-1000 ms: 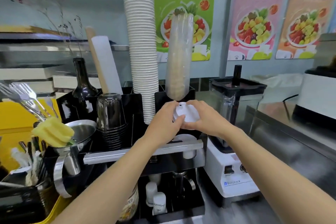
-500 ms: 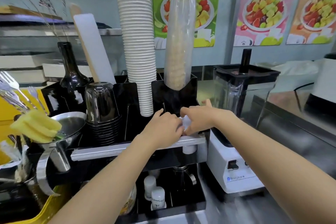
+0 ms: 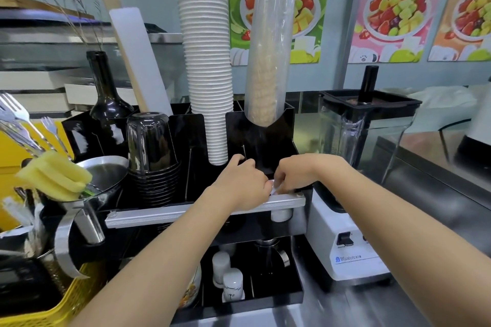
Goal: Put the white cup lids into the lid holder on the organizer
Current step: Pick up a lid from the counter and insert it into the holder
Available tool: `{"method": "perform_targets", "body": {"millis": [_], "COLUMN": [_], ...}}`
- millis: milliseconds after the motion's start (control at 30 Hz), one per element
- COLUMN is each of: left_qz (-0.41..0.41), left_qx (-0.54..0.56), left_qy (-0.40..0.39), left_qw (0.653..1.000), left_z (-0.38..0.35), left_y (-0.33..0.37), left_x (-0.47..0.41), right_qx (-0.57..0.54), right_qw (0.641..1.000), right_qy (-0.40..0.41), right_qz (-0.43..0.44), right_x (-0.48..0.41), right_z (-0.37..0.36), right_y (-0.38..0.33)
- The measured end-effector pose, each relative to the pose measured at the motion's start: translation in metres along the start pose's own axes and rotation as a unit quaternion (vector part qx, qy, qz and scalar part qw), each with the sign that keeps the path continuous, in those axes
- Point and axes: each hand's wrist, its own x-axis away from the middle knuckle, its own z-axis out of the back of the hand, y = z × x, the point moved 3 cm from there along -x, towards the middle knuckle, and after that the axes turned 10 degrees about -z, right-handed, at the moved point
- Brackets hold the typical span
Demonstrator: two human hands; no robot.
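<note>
Both hands met at the front right compartment of the black organizer [image 3: 265, 138], directly above its aluminium front rail [image 3: 186, 214]. The left hand [image 3: 243, 184] lay knuckles-up, its fingers curled down toward the compartment opening. The right hand [image 3: 297, 174] approached from the right, its fingers bent down and pointing left.

Only a thin sliver of the white cup lids [image 3: 273, 185] showed, in the gap between the two sets of fingertips and just above the rail. The lids sat at the mouth of the lid holder, pressed between the hands. The grip of each hand was curled against the lids; how fully either one clamped them cannot be told, since the hands covered almost all of the stack. A white rounded piece [image 3: 281, 214] showed just below the rail under the right hand; what it was cannot be told.

Behind the hands, a tall stack of white paper cups [image 3: 206, 56] stood in one slot. A sleeve of clear cups [image 3: 269, 50] stood in the slot to its right. A blender [image 3: 358, 167] stood on the steel worktop [image 3: 438, 194], just to the right of the organizer.
</note>
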Motion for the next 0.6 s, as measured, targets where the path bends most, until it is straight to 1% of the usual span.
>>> {"method": "perform_targets", "body": {"millis": [67,333,467,533,567,600], "left_qz": [-0.003,-0.006,-0.006,-0.005,-0.004,-0.007], "left_qx": [0.005,0.016,0.012,0.016,0.020,0.019], "left_qy": [-0.004,-0.014,-0.018,0.014,0.043,0.083], "left_qw": [1.000,1.000,1.000,1.000,0.999,0.996], "left_z": [-0.001,0.001,0.000,0.000,0.002,0.004], "left_y": [0.000,0.001,0.001,0.002,0.002,0.002], "left_x": [0.000,0.001,0.001,0.003,0.005,0.008], "right_qx": [-0.024,-0.024,-0.018,-0.035,-0.050,-0.068], "right_qw": [1.000,1.000,0.999,0.999,0.999,0.997], "right_qy": [-0.009,-0.011,-0.028,-0.025,-0.004,0.038], "right_qz": [0.001,-0.012,-0.012,-0.003,0.005,0.016], "right_x": [-0.001,-0.011,-0.009,-0.001,0.006,0.013], "right_z": [0.000,-0.001,-0.001,0.001,0.004,0.007], "right_y": [0.001,0.003,0.005,0.005,0.005,0.005]}}
